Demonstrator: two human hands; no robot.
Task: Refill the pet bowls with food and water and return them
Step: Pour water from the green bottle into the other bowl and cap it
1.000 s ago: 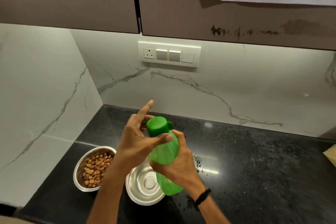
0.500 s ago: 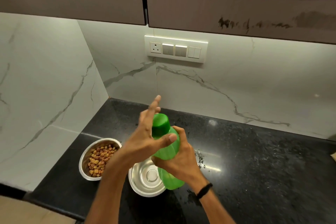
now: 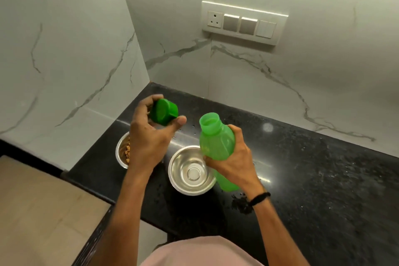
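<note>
Head view, looking down at a black speckled counter that runs into a corner of white marbled wall. The left hand holds a green cap, with the curled fingers and thumb closed round it, up at about ten o'clock from the picture's middle. The cap is off and well apart from the bottle's mouth. The right hand is wrapped round the body of a green bottle, which leans slightly, its open neck pointing toward eleven o'clock. A dark band circles the right wrist.

Two steel pet bowls stand on the counter below the hands. The empty bowl is shiny and dry inside, and the bottle's lower end shows just beside its rim at three o'clock; whether the bottle touches the counter cannot be told. At nine o'clock from the empty bowl stands the food bowl, mostly hidden by the left wrist, with brown kibble showing in it.

Water droplets lie on the counter at five o'clock from the empty bowl. A white switch panel is fixed to the wall at one o'clock. A pink shirt fills the six o'clock edge.
</note>
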